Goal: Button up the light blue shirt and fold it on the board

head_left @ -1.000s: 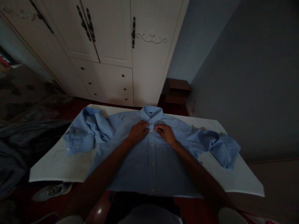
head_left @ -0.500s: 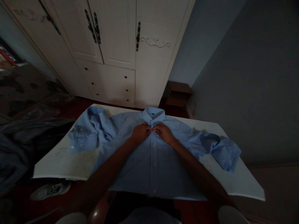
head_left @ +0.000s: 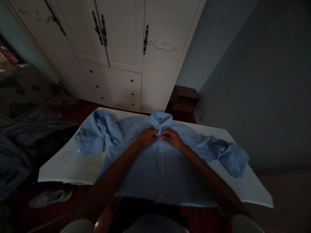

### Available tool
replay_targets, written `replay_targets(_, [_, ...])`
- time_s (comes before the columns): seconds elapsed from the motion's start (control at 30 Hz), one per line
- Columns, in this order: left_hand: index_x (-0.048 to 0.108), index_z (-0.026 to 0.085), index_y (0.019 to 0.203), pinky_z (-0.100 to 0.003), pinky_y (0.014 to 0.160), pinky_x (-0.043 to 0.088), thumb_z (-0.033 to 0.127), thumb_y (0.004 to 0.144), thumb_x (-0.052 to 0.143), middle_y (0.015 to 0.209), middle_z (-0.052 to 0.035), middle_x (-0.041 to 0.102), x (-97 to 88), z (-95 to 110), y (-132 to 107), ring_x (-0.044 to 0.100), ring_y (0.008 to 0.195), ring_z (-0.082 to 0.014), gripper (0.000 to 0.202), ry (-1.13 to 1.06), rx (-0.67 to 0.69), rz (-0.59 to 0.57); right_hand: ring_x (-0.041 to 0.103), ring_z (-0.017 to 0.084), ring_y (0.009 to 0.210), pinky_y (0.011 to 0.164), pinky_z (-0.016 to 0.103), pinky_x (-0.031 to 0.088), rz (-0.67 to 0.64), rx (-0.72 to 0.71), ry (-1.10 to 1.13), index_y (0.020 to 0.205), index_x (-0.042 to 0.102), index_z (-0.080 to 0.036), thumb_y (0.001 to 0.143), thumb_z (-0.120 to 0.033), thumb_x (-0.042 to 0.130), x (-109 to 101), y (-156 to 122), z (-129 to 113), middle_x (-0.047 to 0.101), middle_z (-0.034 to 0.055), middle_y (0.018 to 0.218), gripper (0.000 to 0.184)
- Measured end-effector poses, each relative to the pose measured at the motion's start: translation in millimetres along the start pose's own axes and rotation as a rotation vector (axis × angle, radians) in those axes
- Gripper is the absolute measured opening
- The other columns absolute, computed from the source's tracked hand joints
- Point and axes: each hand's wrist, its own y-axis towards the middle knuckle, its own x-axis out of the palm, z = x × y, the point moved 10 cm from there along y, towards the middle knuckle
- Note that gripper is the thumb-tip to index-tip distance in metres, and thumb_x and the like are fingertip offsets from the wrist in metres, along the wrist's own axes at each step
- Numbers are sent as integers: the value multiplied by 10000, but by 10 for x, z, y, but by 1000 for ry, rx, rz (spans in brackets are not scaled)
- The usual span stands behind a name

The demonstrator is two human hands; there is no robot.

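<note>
A light blue button-up shirt (head_left: 155,168) lies front-up on a white table (head_left: 65,166), collar away from me, sleeves bunched at both sides. My left hand (head_left: 146,137) and my right hand (head_left: 173,137) meet at the placket just below the collar (head_left: 160,118). Both hands have fingers curled and pinched on the shirt's front edges near the top button. Several white buttons run down the middle of the shirt toward me.
A white wardrobe (head_left: 126,51) with dark handles and drawers stands behind the table. A small brown stool (head_left: 185,98) sits by the blue wall. Dark cloth (head_left: 21,145) is heaped at the left, and a shoe (head_left: 50,196) lies on the red floor.
The hands stay pinched at the top of the placket, fingers shifting slightly. The view has drifted a little, so the shirt sits slightly right and higher.
</note>
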Motion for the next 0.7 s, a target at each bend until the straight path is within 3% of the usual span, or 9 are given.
replay_targets(0.13, [620, 182, 1164, -329, 912, 492, 334, 848, 580, 1203, -103, 586, -81, -37, -20, 600, 1055, -228, 352, 47, -11, 63, 540, 266, 1170, 995, 429, 425, 71, -50, -252, 1205, 632, -209, 883, -391, 618, -193, -176, 62, 612, 132, 1225, 371])
replay_targets(0.27, [580, 191, 1212, -350, 968, 465, 323, 901, 512, 1303, -119, 530, -149, -137, -16, 564, 1137, -232, 344, 112, -62, 113, 390, 330, 1353, 1056, 530, 346, 104, 103, -536, 1356, 531, -215, 933, -451, 508, -357, -368, 380, 441, 163, 1466, 484])
replay_targets(0.37, [604, 182, 1199, -360, 992, 449, 340, 912, 497, 1305, -132, 539, -131, -199, -14, 551, 1167, -237, 344, 159, -91, 104, 382, 325, 1372, 1055, 535, 343, 65, 171, -619, 1370, 521, -204, 969, -445, 426, -374, -480, 547, 437, 169, 1472, 477])
replay_targets(0.53, [627, 182, 1215, -395, 1021, 425, 475, 925, 458, 1331, -152, 544, -81, -228, -19, 543, 1194, -265, 446, 222, -107, 95, 379, 312, 1382, 1088, 495, 336, 33, 141, -628, 1369, 523, -161, 976, -435, 407, -357, -540, 590, 427, 179, 1476, 493])
replay_targets(0.7, [682, 181, 1083, -339, 991, 450, 434, 966, 380, 1172, -122, 640, -182, -255, 108, 581, 1142, -216, 412, 158, -173, 111, 515, 289, 1270, 1068, 478, 388, 75, 136, -500, 1317, 568, -149, 977, -390, 376, -493, -369, 552, 572, 169, 1347, 459])
